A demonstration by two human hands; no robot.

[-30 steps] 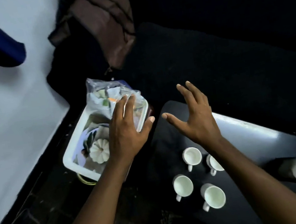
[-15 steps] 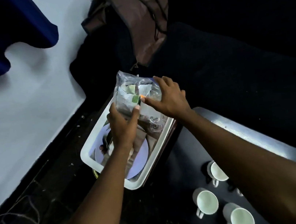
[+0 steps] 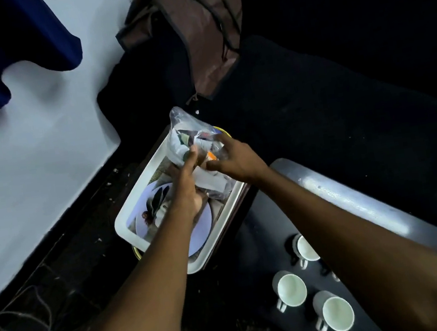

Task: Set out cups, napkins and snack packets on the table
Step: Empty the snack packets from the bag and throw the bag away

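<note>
A crinkled clear plastic bag of small mixed packets [image 3: 194, 143] is held upright over the far end of a white rectangular plastic tray [image 3: 142, 192] that sits just beside the dark table [image 3: 264, 232]. The left hand [image 3: 187, 192] is closed on the bag's lower left side, thumb and fingers pinching the film, while the right hand [image 3: 235, 160] grasps its right side, fingertips pressed into the plastic near an orange packet inside. Under the bag, a pale round plate with a dark leafy print [image 3: 160, 202] lies in the tray. On the table three white handled ceramic cups [image 3: 292, 290] stand upright and close together; whether more stand behind the right forearm cannot be told. The bag is judged to be light and limp, with slippery film that gives under pressure, so the contents are likely to shift and sag when it is lifted. Hold is best taken with both hands low on the sides, where the packets bulk out, or at the gathered neck on top; a pinch on loose film alone could slide or tear. The packets look soft and are probably not fragile, though crisp snacks inside could be crushed by a hard squeeze. No napkins can be made out for certain.
</note>
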